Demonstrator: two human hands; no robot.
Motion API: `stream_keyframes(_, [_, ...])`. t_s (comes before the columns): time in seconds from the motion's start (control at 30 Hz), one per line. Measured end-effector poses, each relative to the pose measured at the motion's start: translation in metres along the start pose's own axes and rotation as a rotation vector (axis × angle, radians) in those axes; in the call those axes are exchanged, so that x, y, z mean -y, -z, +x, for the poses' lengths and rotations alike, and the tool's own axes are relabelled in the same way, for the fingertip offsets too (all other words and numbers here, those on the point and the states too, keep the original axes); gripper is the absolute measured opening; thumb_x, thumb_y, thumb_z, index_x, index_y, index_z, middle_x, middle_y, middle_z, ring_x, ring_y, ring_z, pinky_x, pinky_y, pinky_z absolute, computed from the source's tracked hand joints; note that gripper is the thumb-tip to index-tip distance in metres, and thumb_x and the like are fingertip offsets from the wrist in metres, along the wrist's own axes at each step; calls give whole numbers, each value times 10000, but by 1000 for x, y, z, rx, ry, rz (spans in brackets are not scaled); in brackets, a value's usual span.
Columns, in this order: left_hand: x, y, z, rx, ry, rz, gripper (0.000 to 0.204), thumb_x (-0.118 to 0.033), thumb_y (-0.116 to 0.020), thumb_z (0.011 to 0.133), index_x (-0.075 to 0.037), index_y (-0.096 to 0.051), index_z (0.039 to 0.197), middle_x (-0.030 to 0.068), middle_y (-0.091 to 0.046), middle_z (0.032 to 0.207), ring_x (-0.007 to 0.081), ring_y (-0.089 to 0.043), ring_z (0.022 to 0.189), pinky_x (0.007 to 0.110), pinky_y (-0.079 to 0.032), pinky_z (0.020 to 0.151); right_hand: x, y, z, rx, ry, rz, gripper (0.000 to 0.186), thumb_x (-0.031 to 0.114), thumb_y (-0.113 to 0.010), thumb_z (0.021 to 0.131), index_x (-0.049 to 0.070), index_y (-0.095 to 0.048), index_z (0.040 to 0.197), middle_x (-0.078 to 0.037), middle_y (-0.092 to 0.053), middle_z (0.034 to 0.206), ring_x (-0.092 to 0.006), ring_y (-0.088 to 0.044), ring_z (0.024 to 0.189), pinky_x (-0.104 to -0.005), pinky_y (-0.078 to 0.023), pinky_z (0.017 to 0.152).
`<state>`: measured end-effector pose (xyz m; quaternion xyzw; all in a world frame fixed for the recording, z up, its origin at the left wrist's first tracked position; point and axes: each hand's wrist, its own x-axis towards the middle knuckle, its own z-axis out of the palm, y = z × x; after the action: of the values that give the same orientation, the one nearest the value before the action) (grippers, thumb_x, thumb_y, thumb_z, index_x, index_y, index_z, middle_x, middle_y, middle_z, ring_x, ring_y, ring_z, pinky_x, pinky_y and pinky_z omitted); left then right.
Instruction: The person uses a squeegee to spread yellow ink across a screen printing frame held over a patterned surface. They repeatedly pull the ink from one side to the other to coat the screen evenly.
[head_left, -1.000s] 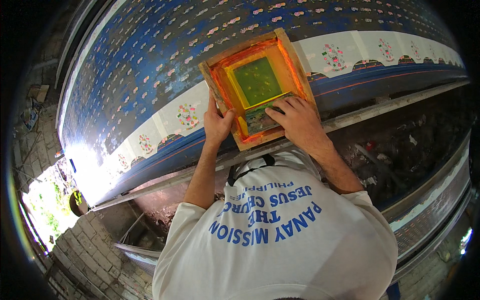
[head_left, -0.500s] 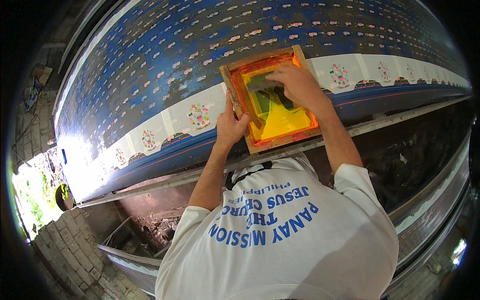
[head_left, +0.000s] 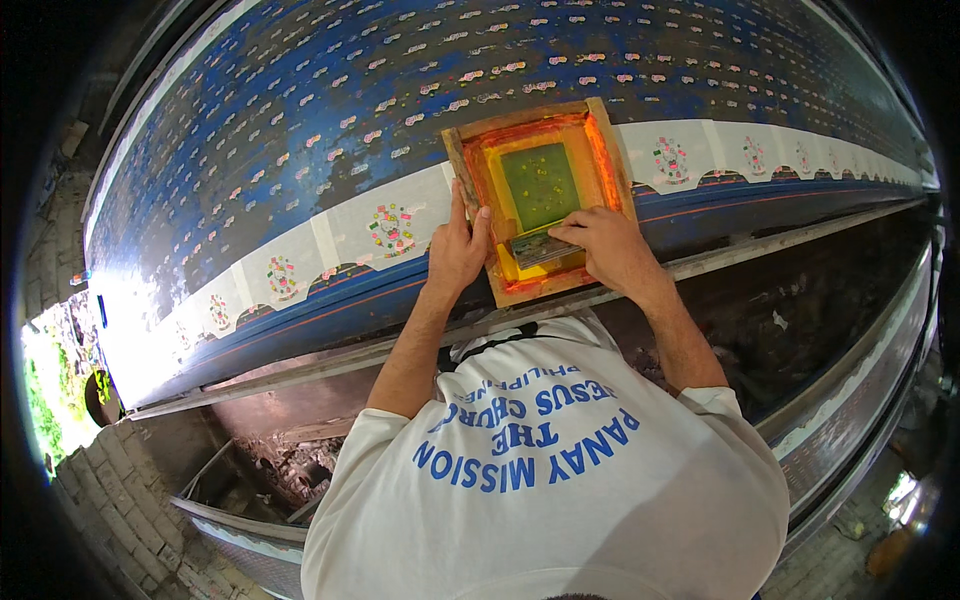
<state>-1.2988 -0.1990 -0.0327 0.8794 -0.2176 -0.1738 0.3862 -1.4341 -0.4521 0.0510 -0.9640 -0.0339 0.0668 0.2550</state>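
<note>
A wooden screen-printing frame [head_left: 612, 150] lies on the long blue surface in front of me, its inner edges smeared orange and yellow. The mesh [head_left: 542, 187] in its middle shows a dark green rectangle with small yellow marks. My left hand [head_left: 457, 250] grips the frame's left side, fingers along the outside and thumb over the rim. In my right hand [head_left: 607, 247] is a flat squeegee [head_left: 540, 248], pinched at its right end. It rests at the near end of the mesh, just below the green rectangle. Whatever lies directly under the frame is hidden.
White scalloped pieces [head_left: 340, 238] with small colourful prints run along the near edge of the blue surface [head_left: 250, 170], on both sides of the frame. A narrow ledge [head_left: 300, 368] borders it. Below lies a dark trough [head_left: 800, 310]; brick paving [head_left: 125, 495] is at lower left.
My right hand has drawn the squeegee from the far part of the mesh to the near end. The yellow paint spread there no longer shows. My left hand still holds the frame.
</note>
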Motion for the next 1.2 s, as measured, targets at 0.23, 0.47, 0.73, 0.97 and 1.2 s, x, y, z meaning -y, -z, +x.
stream_keyframes(0.23, [4,0,1,-4,-35,8,842,-467,-565,1153,63,-264,1734,219,-666,608,454,-719,601,556,-536,562,-22,31,56,12,-42,27,455,-26,-677,909,157,-832,1296,-141,-795,1164,-380,-745,1116,-495,-599,996])
stream_keyframes(0.47, [-2,3,2,17,30,-102,861,-491,-560,1146,42,-248,1746,235,-689,642,476,-727,629,567,-553,590,-42,35,127,25,-119,-19,463,0,-715,924,188,-824,1333,-131,-799,1284,-367,-748,1187,-494,-597,1033])
stream_keyframes(0.73, [1,1,2,38,60,-42,914,-519,-607,1116,31,-243,1750,241,-717,674,486,-750,684,579,-587,639,-2,8,17,36,-115,-32,517,-96,-649,875,112,-822,1316,-123,-781,1250,-349,-733,1175,-475,-588,1026])
stream_keyframes(0.97, [-6,1,3,48,73,63,1070,-463,-744,973,15,-201,1762,255,-789,848,466,-792,802,551,-638,737,14,-13,-26,-147,-93,-42,499,-17,-673,862,134,-824,1313,-74,-757,1255,-318,-692,1209,-456,-572,1047])
stream_keyframes(1.2, [-34,12,3,76,160,43,1013,-291,-727,963,-8,-185,1770,233,-819,913,427,-817,832,511,-648,753,3,-10,-32,-152,-40,-64,520,-14,-738,858,151,-801,1347,-63,-750,1324,-302,-672,1263,-448,-552,1093])
